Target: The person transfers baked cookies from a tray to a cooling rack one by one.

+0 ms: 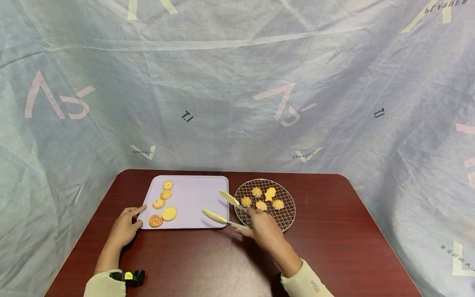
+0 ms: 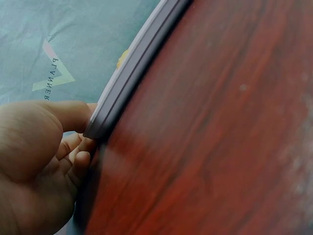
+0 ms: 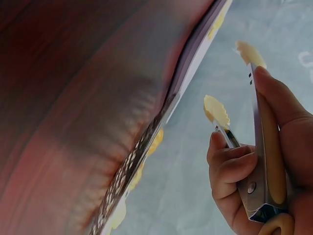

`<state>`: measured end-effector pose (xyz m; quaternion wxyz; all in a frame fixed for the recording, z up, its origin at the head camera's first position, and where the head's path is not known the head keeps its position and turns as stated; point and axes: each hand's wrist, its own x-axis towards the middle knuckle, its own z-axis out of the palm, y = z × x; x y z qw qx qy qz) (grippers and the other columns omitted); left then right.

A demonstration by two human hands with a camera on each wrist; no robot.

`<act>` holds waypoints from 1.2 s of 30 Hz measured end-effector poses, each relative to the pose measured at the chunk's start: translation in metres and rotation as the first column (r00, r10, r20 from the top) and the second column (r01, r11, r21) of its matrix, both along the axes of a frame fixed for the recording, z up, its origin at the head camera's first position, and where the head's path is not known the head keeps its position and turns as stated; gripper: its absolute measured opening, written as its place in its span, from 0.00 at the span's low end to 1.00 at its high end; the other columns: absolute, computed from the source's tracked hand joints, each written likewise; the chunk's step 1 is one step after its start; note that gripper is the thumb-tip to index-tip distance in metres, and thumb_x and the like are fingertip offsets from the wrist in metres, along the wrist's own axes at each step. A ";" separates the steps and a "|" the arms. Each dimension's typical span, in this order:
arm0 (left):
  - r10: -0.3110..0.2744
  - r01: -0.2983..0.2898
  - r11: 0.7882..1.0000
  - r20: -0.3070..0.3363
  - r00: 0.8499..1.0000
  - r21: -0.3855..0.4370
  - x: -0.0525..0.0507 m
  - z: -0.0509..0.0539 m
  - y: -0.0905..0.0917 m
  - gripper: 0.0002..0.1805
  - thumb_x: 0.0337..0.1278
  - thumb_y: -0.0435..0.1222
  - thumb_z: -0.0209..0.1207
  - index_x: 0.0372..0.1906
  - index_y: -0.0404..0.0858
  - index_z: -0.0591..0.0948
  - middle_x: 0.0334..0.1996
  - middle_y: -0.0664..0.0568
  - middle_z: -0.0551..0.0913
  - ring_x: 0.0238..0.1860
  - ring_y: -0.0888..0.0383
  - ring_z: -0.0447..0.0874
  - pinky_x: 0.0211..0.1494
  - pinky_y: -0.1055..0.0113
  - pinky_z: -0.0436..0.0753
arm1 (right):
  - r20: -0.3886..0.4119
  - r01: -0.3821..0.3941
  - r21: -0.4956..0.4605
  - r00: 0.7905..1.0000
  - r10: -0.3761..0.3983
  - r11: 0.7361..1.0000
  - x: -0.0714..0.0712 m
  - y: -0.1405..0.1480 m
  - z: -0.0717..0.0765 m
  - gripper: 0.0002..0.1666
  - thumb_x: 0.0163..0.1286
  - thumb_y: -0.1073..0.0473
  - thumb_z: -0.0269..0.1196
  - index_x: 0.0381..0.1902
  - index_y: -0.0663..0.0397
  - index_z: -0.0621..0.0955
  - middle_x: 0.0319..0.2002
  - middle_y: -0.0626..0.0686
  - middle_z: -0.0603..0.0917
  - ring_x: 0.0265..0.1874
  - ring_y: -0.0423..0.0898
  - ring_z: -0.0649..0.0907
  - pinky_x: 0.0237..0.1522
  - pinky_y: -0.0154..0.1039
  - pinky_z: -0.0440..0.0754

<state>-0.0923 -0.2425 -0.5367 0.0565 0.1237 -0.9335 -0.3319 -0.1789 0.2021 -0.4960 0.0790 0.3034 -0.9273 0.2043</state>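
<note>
At the near left corner of the lilac tray (image 1: 194,198), my left hand (image 1: 124,227) touches the edge with its thumb and index finger; the left wrist view shows the thumb (image 2: 73,115) against the rim (image 2: 129,73), other fingers loosely bent. Several cookies, among them a round one (image 1: 169,213) and a pretzel-shaped one (image 1: 156,221), lie along the tray's left side. My right hand (image 1: 265,231) grips metal tongs (image 3: 259,142), their cream tips (image 1: 214,216) apart with nothing between them, above the tray's right side. Flower-shaped cookies (image 1: 278,204) and a fish-shaped one (image 1: 270,194) lie on the round wire rack (image 1: 287,214).
The tray and rack stand side by side on a dark red wooden table (image 1: 193,260). A pale printed cloth (image 1: 230,103) hangs behind the table and at both sides.
</note>
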 end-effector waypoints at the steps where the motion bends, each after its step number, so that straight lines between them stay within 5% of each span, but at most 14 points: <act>1: 0.001 -0.001 1.000 0.001 1.000 0.000 0.000 0.000 0.000 0.30 0.66 0.25 0.55 0.73 0.28 0.70 0.63 0.28 0.67 0.61 0.32 0.70 0.62 0.34 0.67 | 0.001 -0.007 0.001 1.000 0.007 1.000 0.001 -0.002 0.000 0.42 0.54 0.36 0.77 0.56 0.61 0.82 0.34 0.56 0.85 0.29 0.53 0.85 0.32 0.49 0.83; 6: 0.002 -0.002 1.000 -0.006 1.000 -0.003 -0.001 0.000 0.000 0.30 0.65 0.25 0.55 0.73 0.28 0.71 0.63 0.28 0.68 0.59 0.34 0.71 0.61 0.36 0.68 | 0.014 -0.022 0.019 1.000 0.022 1.000 0.002 -0.014 0.000 0.43 0.56 0.35 0.76 0.59 0.59 0.82 0.41 0.58 0.86 0.33 0.54 0.85 0.34 0.50 0.83; 16: -0.004 0.004 1.000 -0.014 1.000 0.001 -0.001 0.002 0.001 0.30 0.65 0.25 0.55 0.73 0.27 0.71 0.63 0.27 0.68 0.59 0.33 0.70 0.61 0.35 0.68 | 0.020 -0.081 0.027 0.997 0.080 0.996 0.002 -0.036 -0.002 0.35 0.55 0.36 0.76 0.50 0.55 0.84 0.30 0.46 0.79 0.26 0.43 0.78 0.26 0.38 0.76; 36: -0.003 0.003 1.000 -0.017 1.000 0.007 0.000 0.002 0.001 0.30 0.65 0.25 0.55 0.72 0.27 0.71 0.62 0.27 0.68 0.60 0.32 0.70 0.62 0.35 0.68 | 0.058 -0.144 0.111 0.989 0.139 0.983 -0.001 -0.082 -0.003 0.31 0.56 0.34 0.75 0.40 0.52 0.82 0.26 0.47 0.78 0.22 0.43 0.76 0.22 0.37 0.74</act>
